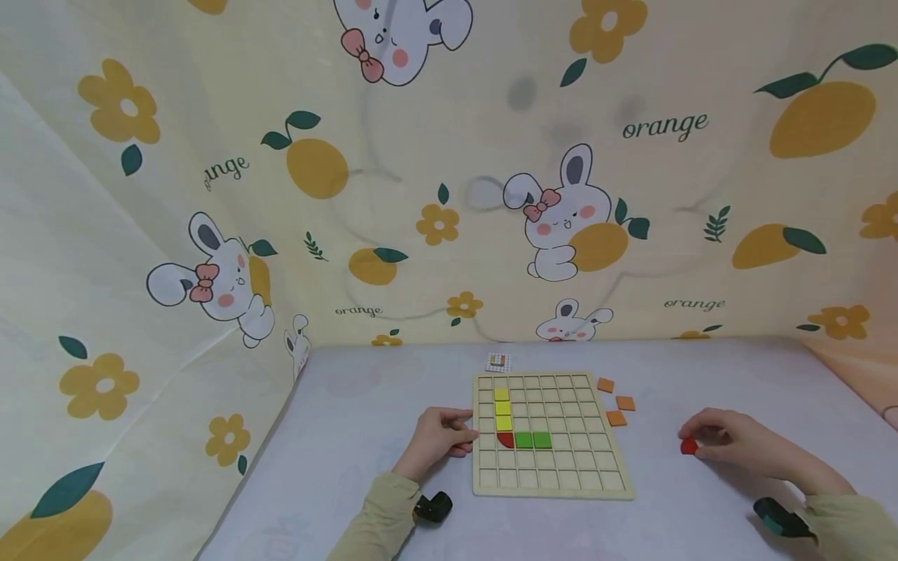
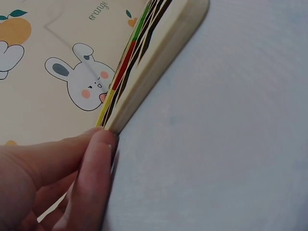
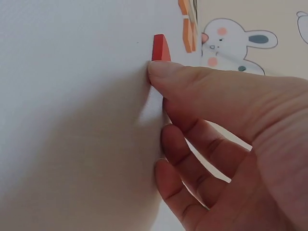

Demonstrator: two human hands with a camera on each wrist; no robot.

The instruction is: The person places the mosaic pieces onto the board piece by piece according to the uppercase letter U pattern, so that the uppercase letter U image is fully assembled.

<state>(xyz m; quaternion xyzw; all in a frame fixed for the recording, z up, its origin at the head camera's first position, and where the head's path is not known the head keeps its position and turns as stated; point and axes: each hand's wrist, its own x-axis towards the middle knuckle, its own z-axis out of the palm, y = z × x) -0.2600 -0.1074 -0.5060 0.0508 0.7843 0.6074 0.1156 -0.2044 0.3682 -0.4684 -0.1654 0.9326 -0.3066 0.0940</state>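
Note:
A square wooden grid board [image 1: 554, 493] lies on the table. My left hand [image 1: 438, 440] holds its left edge, thumb and finger meeting at the rim in the left wrist view. Yellow square tiles [image 1: 503, 408] form a column on the board. Below them sits a red quarter-round tile [image 1: 506, 441], followed to the right by two green square tiles [image 1: 542, 440]. Right of the board, my right hand [image 1: 737, 442] pinches another red tile [image 3: 160, 48] between thumb and fingers, close over the table. The fingers partly hide that tile.
Three orange square tiles [image 1: 616, 419] lie just off the board's right edge. Behind the board is a small card [image 1: 498, 362] with a coloured pattern on a grid. A printed cloth [image 1: 435, 273] with rabbits and oranges hangs at the table's back and left.

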